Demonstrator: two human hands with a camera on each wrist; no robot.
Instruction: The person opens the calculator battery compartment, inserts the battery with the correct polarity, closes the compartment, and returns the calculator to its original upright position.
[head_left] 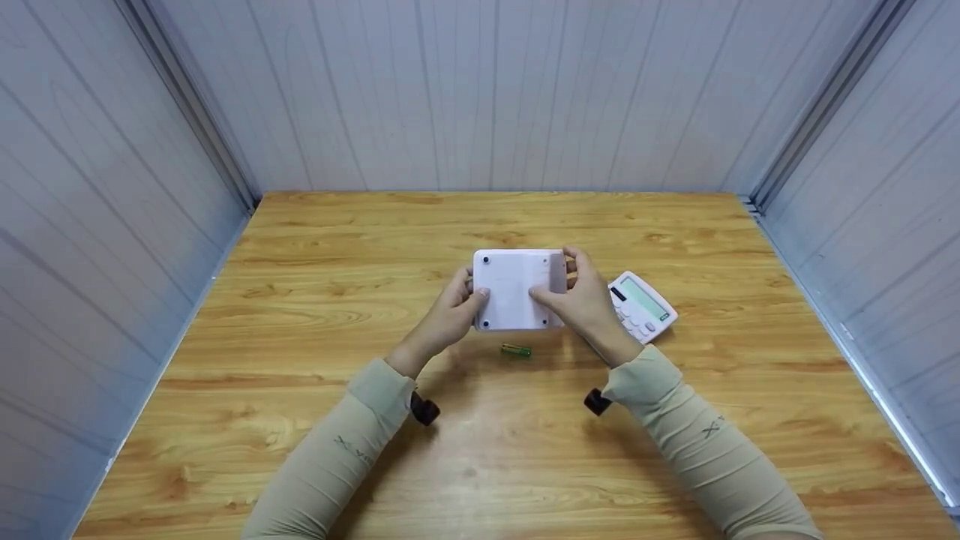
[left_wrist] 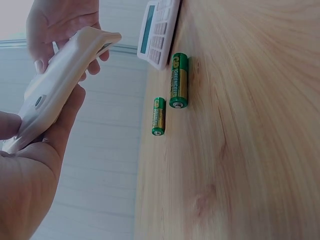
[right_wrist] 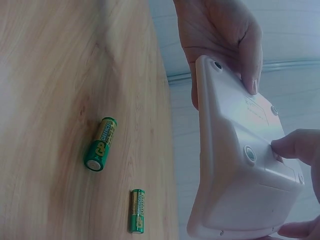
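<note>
Both hands hold a white plastic calculator-like device (head_left: 514,292) above the table, its back with small round feet turned up toward the head camera. The left hand (head_left: 451,309) grips its left edge, thumb on the back and fingers underneath. At the other edge the right hand (head_left: 589,300) has its thumb pressed on the back, beside a small recess in the right wrist view, with fingers round the side. Below the device lie a larger green-and-gold GP battery (right_wrist: 101,144) and a smaller GP battery (right_wrist: 137,211). The device's front face is hidden.
A white calculator (head_left: 654,304) lies face up on the wooden table (head_left: 337,300), partly behind the right hand and forearm. Pale panelled walls (head_left: 465,97) enclose the table at the back and both sides. Black wrist-worn pieces (head_left: 425,410) stick out below the sleeves.
</note>
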